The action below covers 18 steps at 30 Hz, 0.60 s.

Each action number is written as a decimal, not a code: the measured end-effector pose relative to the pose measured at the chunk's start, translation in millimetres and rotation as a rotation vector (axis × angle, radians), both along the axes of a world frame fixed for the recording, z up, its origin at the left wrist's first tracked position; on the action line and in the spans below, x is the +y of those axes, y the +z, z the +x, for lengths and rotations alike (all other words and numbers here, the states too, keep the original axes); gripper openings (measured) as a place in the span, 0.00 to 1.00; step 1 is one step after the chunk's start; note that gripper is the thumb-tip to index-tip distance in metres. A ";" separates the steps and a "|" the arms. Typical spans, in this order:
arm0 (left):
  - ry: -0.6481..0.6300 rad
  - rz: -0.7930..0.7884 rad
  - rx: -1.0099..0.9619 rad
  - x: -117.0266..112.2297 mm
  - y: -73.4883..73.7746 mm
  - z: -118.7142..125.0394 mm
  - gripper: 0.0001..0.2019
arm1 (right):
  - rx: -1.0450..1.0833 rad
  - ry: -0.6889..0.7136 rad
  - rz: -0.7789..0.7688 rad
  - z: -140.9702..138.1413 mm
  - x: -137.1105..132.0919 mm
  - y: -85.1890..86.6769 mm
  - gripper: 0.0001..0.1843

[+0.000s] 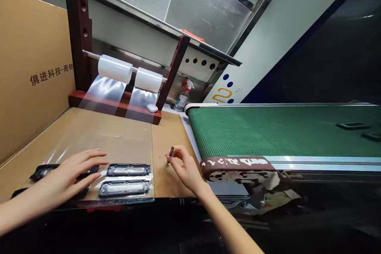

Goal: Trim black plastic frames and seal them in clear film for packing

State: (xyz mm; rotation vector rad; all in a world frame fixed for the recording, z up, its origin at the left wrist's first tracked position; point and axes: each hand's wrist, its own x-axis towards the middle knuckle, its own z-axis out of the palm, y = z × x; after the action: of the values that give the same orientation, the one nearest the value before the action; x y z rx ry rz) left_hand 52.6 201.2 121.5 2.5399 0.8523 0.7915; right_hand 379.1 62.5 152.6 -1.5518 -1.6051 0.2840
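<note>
My left hand (73,172) hovers over or rests on black rectangular frames at the left, its fingers spread and partly covering them. One of these covered black frames (44,171) shows beyond my knuckles. To the right of my fingertips lie two more, an upper black frame (128,170) and a lower black frame (124,187), each with a pale, shiny middle. They lie on a clear sheet (119,135) over brown cardboard. My right hand (186,166) pinches a small metallic piece (172,151) upright, its thin lower end close to the cardboard; its exact kind is unclear.
Two rolls of clear film, a left roll (115,69) and a right roll (149,79), hang on a dark red stand (119,107). A spray bottle (182,99) stands behind. A green conveyor belt (268,131) runs at the right, bearing dark frames (353,126). A cardboard wall (32,47) rises at left.
</note>
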 end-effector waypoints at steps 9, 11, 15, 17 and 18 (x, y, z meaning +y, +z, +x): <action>-0.164 0.277 0.333 14.0 -18.4 -2.7 0.25 | -0.815 0.243 -0.108 -50.1 16.0 0.2 0.16; -0.168 0.295 0.356 13.8 -17.7 -2.9 0.26 | -0.883 0.282 -0.113 -61.1 19.4 1.9 0.15; -0.168 0.326 0.380 11.1 -14.9 -2.0 0.27 | -0.923 0.329 -0.114 -74.2 27.3 2.9 0.14; -0.167 0.328 0.378 10.7 -14.2 -1.6 0.27 | -0.936 0.346 -0.123 -76.9 30.4 3.0 0.14; -0.165 0.329 0.377 10.8 -14.2 -1.5 0.27 | -0.942 0.353 -0.130 -77.5 31.6 3.2 0.14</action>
State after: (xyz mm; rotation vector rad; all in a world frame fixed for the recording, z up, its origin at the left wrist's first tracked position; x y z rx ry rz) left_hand 51.1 212.0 107.2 3.0674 0.6460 0.4348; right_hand 301.6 94.0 155.8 -1.5834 -2.6384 -0.2106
